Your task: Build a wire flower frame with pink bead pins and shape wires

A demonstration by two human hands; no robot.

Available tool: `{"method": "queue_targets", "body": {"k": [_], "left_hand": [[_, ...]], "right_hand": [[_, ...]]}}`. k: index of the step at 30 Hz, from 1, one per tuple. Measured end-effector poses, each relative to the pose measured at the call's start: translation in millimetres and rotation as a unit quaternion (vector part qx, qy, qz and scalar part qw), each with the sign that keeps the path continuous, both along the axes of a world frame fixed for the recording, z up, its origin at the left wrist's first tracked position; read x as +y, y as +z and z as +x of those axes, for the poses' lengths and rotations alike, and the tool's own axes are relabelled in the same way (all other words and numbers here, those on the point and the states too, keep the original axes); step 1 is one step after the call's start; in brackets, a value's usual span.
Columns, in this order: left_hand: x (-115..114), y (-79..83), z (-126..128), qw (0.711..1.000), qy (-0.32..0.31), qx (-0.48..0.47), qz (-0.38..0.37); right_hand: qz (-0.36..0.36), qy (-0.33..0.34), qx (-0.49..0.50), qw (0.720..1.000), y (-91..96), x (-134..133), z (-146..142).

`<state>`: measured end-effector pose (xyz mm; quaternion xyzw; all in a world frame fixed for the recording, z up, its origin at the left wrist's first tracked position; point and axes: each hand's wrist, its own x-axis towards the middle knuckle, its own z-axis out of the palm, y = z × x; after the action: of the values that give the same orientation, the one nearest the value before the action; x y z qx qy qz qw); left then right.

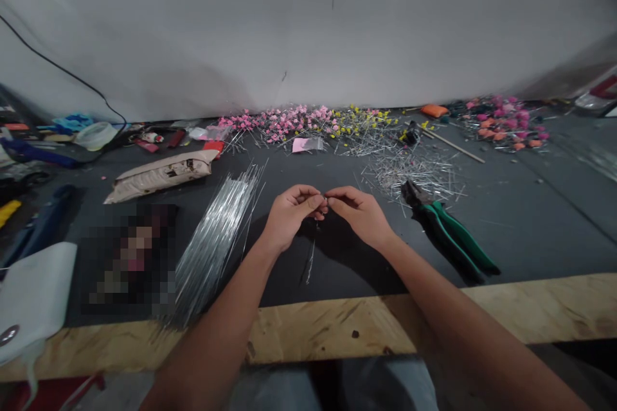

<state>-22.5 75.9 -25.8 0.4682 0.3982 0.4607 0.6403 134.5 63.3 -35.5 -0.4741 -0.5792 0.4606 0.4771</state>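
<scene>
My left hand and my right hand meet over the middle of the dark work surface, fingertips touching. A thin twisted wire hangs down from between them, its upper end pinched and mostly hidden by the fingers. Both hands are closed in a pinch around that upper end. To the left of my left hand lies a bundle of straight silvery wires. Pliers with green handles rest right of my right hand, jaws pointing at a pile of short wire pieces.
Along the wall lie pink-tipped wires, yellow-tipped wires and a magenta and orange bunch. A long wrapped packet sits behind the wire bundle. A white object is at the left front. A wooden edge borders the surface.
</scene>
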Motion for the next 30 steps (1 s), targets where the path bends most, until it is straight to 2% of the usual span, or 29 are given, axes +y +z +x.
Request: {"method": "queue_targets", "body": {"k": [6,11,13,15,17,18,20,22,26,30], "left_hand": [[0.2,1.4,-0.2,1.000,-0.006,0.019,0.021],[-0.8,2.0,-0.2,0.998,0.024,0.031,0.057],[0.5,1.2,-1.9,0.994,0.041,0.064,0.073],[3.6,-0.5,-6.2,0.985,0.071,0.120,0.100],[8.7,-3.7,-13.4,0.955,0.119,0.222,0.154],[11.7,-6.0,-17.8,0.926,0.141,0.294,0.191],[17.8,-11.7,-26.7,0.837,0.155,0.450,0.270],[22.2,-17.9,-33.6,0.788,0.138,0.520,0.298],[17.1,-25.2,-36.5,0.756,0.117,0.570,0.299],[-10.0,-22.1,-32.2,0.727,0.121,0.611,0.289]], "right_hand": [[-0.014,0.040,0.026,0.999,6.6,-2.0,-0.3],[-0.025,0.085,0.056,0.994,10.4,-5.2,-1.6],[-0.047,0.099,0.079,0.991,10.2,-5.2,-2.3],[-0.066,0.085,0.099,0.989,8.9,-3.7,-2.0],[-0.069,0.042,0.108,0.991,7.0,-1.0,-0.4],[-0.065,0.017,0.111,0.991,6.0,0.6,0.9],[-0.058,-0.020,0.118,0.991,4.1,3.4,4.1],[-0.056,-0.037,0.124,0.990,2.5,5.3,7.2],[-0.057,-0.034,0.142,0.988,0.1,6.7,10.5],[-0.056,-0.033,0.151,0.986,-1.2,7.5,11.0]]}}
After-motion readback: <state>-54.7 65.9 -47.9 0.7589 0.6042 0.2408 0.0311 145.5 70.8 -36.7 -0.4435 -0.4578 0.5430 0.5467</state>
